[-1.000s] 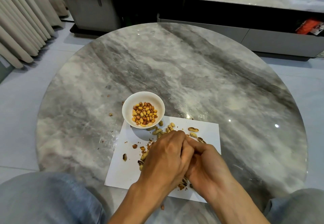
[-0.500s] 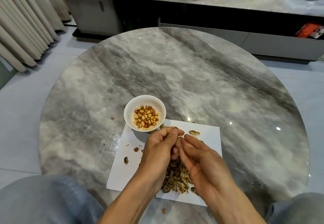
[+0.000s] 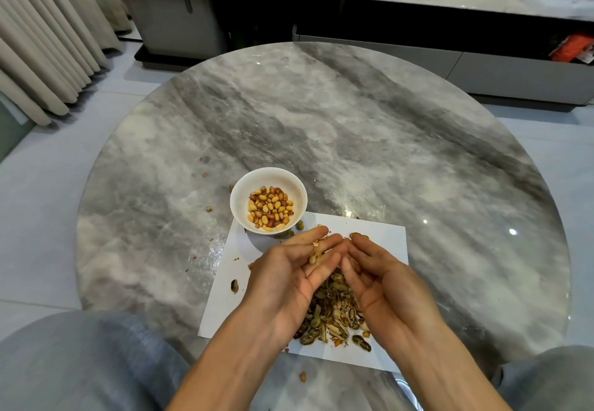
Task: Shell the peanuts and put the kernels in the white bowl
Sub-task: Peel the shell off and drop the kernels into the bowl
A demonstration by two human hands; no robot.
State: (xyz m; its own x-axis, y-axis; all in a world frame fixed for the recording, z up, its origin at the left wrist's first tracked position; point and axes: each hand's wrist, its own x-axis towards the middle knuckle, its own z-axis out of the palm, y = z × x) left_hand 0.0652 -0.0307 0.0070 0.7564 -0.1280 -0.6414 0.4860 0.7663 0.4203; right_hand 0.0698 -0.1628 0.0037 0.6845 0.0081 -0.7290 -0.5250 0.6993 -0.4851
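Note:
A white bowl (image 3: 238, 195) with several peanut kernels (image 3: 270, 207) stands at the far left corner of a white paper sheet (image 3: 379, 234). My left hand (image 3: 291, 277) and right hand (image 3: 382, 279) hover palm-up over the sheet, fingertips nearly meeting just near of the bowl. Kernels and bits of shell (image 3: 316, 254) lie on the straight fingers of my left hand. My right hand holds nothing that I can see. A heap of empty shells (image 3: 332, 314) lies on the paper between and under my hands.
The sheet lies on a round grey marble table (image 3: 353, 128), with shell crumbs scattered left of the bowl. One shell half (image 3: 234, 286) lies on the paper's left side. My knees frame the near edge. A low cabinet (image 3: 482, 66) stands beyond.
My hands were pressed together low over the shell heap; they have risen toward the bowl and spread open, uncovering the heap and the kernels on my left fingers.

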